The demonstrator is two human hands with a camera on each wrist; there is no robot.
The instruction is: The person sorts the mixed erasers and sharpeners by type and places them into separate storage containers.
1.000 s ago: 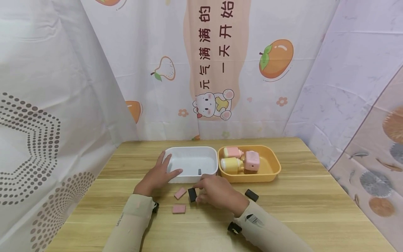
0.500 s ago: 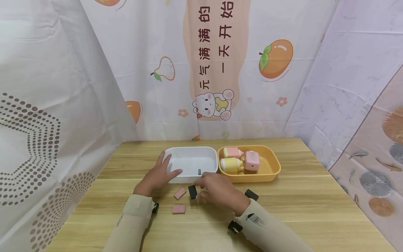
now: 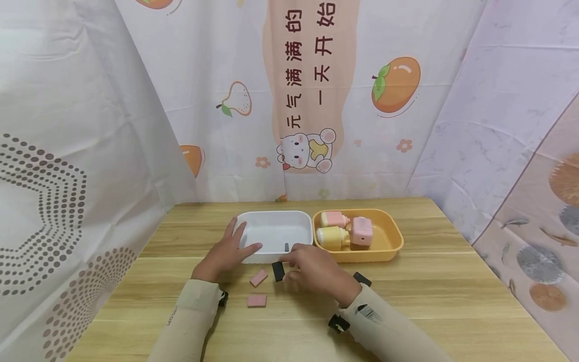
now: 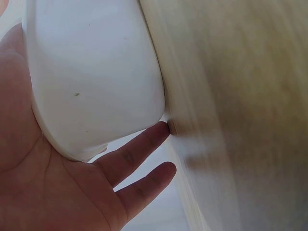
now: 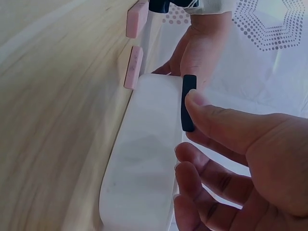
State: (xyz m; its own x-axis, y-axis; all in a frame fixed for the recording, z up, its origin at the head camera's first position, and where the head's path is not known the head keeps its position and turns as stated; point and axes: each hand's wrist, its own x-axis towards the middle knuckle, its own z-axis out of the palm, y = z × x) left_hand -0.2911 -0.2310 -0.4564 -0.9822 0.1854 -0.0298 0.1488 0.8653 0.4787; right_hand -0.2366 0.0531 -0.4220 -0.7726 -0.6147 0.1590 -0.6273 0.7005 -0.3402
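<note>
My right hand [image 3: 312,269] pinches a small black rectangular block [image 3: 278,271] between thumb and index finger, in front of the white tray [image 3: 276,259]. In the right wrist view the black block [image 5: 187,108] stands level with the tray's rim, and the other fingers are loosely bent. My left hand [image 3: 223,254] rests against the left end of the tray, thumb along the front rim. The left wrist view shows the palm and extended fingers of the left hand [image 4: 67,192] at the tray's corner. Inside the tray is a small dark piece [image 3: 287,247].
Two pink blocks [image 3: 259,277] lie in front of the tray, and another black block [image 3: 362,278] lies beyond my right wrist. Touching the tray's right side, a yellow-orange tray [image 3: 384,254] holds a pink bottle [image 3: 333,219], a yellow bottle [image 3: 332,236] and a pink cube [image 3: 362,231].
My right hand has moved slightly away from me toward the white tray, the black block moving with it. The left hand has stayed in place on the tray.
</note>
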